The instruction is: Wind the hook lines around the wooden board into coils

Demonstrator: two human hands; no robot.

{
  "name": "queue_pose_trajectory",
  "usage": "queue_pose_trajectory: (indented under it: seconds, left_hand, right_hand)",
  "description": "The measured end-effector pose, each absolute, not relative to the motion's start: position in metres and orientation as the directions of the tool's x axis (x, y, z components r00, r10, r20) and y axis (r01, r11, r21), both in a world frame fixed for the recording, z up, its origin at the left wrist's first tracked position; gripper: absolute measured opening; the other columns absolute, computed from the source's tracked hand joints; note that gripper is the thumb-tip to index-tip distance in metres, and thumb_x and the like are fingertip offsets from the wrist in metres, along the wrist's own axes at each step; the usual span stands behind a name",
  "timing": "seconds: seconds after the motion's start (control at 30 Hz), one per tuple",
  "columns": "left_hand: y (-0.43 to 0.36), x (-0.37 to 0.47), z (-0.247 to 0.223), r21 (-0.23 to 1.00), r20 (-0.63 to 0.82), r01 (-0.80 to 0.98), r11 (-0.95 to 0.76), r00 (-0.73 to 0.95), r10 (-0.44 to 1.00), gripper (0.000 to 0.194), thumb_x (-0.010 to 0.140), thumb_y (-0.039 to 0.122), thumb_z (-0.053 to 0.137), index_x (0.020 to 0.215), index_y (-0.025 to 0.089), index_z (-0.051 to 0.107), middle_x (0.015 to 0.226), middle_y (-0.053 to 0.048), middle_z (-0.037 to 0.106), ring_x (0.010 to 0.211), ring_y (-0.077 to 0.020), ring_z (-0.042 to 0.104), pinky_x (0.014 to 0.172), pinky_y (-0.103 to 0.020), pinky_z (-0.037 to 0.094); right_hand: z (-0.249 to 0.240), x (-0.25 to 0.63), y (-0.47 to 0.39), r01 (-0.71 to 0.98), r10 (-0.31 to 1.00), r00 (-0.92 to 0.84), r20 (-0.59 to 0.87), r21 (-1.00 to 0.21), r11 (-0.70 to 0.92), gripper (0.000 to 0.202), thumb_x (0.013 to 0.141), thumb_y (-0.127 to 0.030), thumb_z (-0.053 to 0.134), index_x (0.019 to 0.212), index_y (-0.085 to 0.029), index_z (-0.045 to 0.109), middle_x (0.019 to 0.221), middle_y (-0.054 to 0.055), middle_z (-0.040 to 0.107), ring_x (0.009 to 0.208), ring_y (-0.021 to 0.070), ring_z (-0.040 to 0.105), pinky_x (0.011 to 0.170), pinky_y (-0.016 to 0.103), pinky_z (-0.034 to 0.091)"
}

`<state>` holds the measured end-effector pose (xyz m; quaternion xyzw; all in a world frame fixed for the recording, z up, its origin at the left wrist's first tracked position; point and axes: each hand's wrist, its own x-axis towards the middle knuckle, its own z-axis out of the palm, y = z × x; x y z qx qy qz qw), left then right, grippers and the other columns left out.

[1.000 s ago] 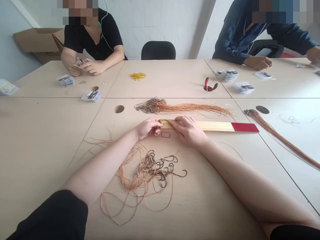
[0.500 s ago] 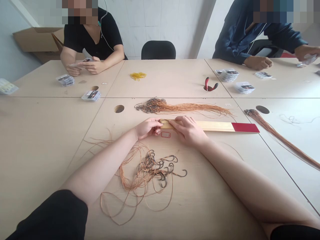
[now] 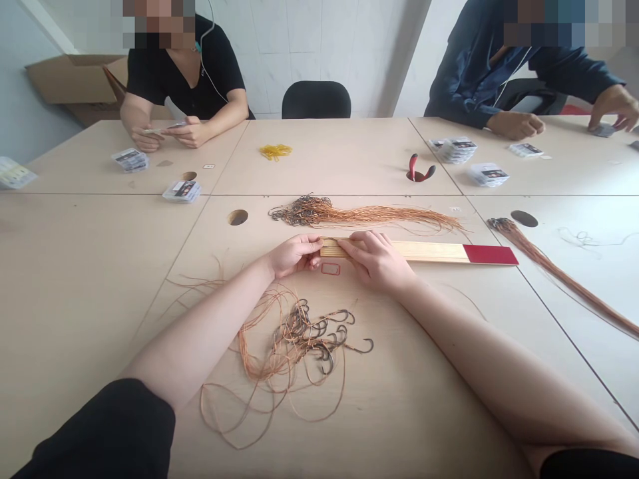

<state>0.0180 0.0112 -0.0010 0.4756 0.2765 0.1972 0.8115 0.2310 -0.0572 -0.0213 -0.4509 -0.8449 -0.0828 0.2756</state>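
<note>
**Both hands working at the near end of a wooden strip**

Both hands are meeting at the left end of a long wooden strip (image 3: pixel 424 251) that is lying flat on the table (image 3: pixel 100 266). The left hand (image 3: pixel 294 255) is curling around that end, fingers pinching it from the left, while the right hand (image 3: pixel 375 258) is pressing down on the strip just beside it, fingers spread along the top edge. Whether a hook or cord is caught between the fingertips is too small to tell. The strip is running off to the right, ending in a red tip (image 3: pixel 489 254).

Just under the hands, a small red rectangular outline (image 3: pixel 330 269) is sitting on the table, close to the left thumb. Nearer the body, between the two forearms, a loose tangle of hooks with orange cords (image 3: pixel 294 346) is lying spread out. Just beyond the strip, a tidier bundle of hooks and cords (image 3: pixel 349 213) is stretching from left to right, and another long bundle (image 3: pixel 554 273) is trailing away at the right.

Farther off, red-handled pliers (image 3: pixel 420 170) are poking out of a hole in the table, and a small yellow pile (image 3: pixel 275 152) is sitting near the middle. Two other people are sitting across the table, each handling small packets (image 3: pixel 182 191), with stacks (image 3: pixel 456 150) of them lying about.
</note>
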Motion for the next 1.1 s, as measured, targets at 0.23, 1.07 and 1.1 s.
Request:
queue_pose_trajectory:
  seconds: [0.23,1.07,1.1]
  left_hand:
    - [0.012,0.018,-0.002,0.878,-0.255,-0.065,0.474,0.774,0.579,0.014,0.081,0.026,0.056,0.078,0.012,0.052,0.060,0.002,0.044,0.053,-0.0084,0.046,0.052,-0.020,0.035]
    - [0.008,0.016,0.007,0.936,-0.203,0.003,0.351,0.821,0.534,0.026,0.065,0.017,0.066,0.089,0.012,0.059,0.075,-0.002,0.054,0.060,-0.0070,0.046,0.054,-0.021,0.034]
    - [0.007,0.016,0.008,0.939,-0.200,0.010,0.343,0.828,0.524,0.027,0.064,0.017,0.067,0.090,0.012,0.059,0.077,-0.003,0.055,0.061,-0.0076,0.047,0.054,-0.021,0.034]
  right_hand:
    - [-0.021,0.231,-0.057,0.807,0.716,-0.439,0.542,-0.112,0.580,0.040,0.086,-0.017,0.042,0.125,-0.022,0.051,0.107,0.011,0.051,0.097,0.0216,0.045,0.086,0.038,0.040]
    - [-0.015,0.234,-0.061,0.793,0.694,-0.452,0.560,-0.103,0.600,0.038,0.087,-0.018,0.042,0.125,-0.022,0.050,0.108,0.011,0.050,0.097,0.0216,0.047,0.084,0.037,0.041]
    - [-0.013,0.234,-0.062,0.791,0.691,-0.447,0.568,-0.109,0.602,0.039,0.087,-0.018,0.042,0.125,-0.022,0.049,0.108,0.011,0.050,0.097,0.0216,0.047,0.084,0.037,0.041]
